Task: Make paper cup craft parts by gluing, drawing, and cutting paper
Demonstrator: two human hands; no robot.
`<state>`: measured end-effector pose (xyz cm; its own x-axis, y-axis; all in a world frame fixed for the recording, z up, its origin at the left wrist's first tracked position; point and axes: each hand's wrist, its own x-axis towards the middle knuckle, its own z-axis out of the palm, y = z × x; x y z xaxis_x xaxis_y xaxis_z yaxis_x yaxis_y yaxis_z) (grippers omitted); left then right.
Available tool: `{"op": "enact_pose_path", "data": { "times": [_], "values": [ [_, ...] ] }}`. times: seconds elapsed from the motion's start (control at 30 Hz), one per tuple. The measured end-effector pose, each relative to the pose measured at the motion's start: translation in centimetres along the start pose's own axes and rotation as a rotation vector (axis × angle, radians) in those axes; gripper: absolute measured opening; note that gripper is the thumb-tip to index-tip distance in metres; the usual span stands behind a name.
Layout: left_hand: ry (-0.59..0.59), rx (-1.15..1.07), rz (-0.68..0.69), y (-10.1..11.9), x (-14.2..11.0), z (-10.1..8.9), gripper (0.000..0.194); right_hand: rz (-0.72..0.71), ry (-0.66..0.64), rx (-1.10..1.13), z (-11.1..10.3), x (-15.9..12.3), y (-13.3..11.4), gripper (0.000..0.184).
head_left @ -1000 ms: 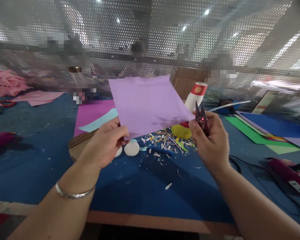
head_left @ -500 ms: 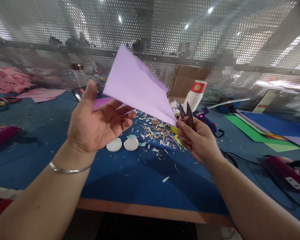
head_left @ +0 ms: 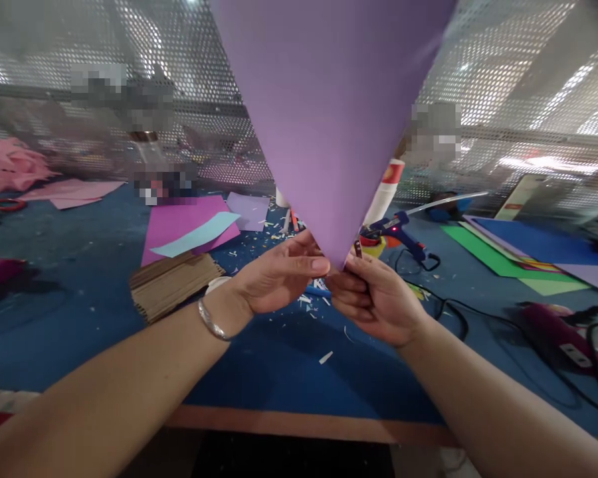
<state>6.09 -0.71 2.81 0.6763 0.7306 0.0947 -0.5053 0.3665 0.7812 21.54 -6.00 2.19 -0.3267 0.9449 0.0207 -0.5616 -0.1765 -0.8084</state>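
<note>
A sheet of light purple paper stands upright before me, its lower corner pointing down between my hands. My left hand, with a silver bangle on its wrist, pinches that corner from the left, thumb in front and fingers behind. From the other side my right hand grips the same corner with its fingers curled. The scissors are also in my right hand; only a small dark part shows beside the paper, the rest being hidden.
Left of my hands lie corrugated cardboard pieces, a purple sheet and a light blue strip. At right are a blue glue gun, stacked cups, coloured sheets and a magenta power strip with cables.
My left hand has moved right, from open beside the paper to closed on its corner. The paper has swung from slanting to upright. The cardboard and purple sheet at left have come into view.
</note>
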Motion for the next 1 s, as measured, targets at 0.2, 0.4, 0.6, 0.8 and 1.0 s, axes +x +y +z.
{"op": "enact_pose_path", "data": {
  "times": [0.2,0.4,0.6,0.8,1.0],
  "values": [
    [0.103,-0.024,0.082,-0.5,0.0,0.3,0.031,0.021,-0.007,0.107,0.7,0.0,0.9,0.025],
    [0.14,-0.107,0.161,-0.3,0.0,0.1,0.024,-0.028,0.028,0.132,0.7,0.2,0.7,0.038],
    [0.088,0.231,0.238,-0.9,-1.1,0.2,0.019,-0.04,0.004,0.108,0.7,0.3,0.9,0.037],
    [0.217,0.24,0.218,-1.4,-0.8,0.2,0.023,-0.067,0.125,0.003,1.0,0.3,1.8,0.032],
    [0.43,-0.032,0.199,0.2,-0.2,0.8,0.005,-0.187,0.267,-0.144,1.3,0.4,3.2,0.041]
  ]
}}
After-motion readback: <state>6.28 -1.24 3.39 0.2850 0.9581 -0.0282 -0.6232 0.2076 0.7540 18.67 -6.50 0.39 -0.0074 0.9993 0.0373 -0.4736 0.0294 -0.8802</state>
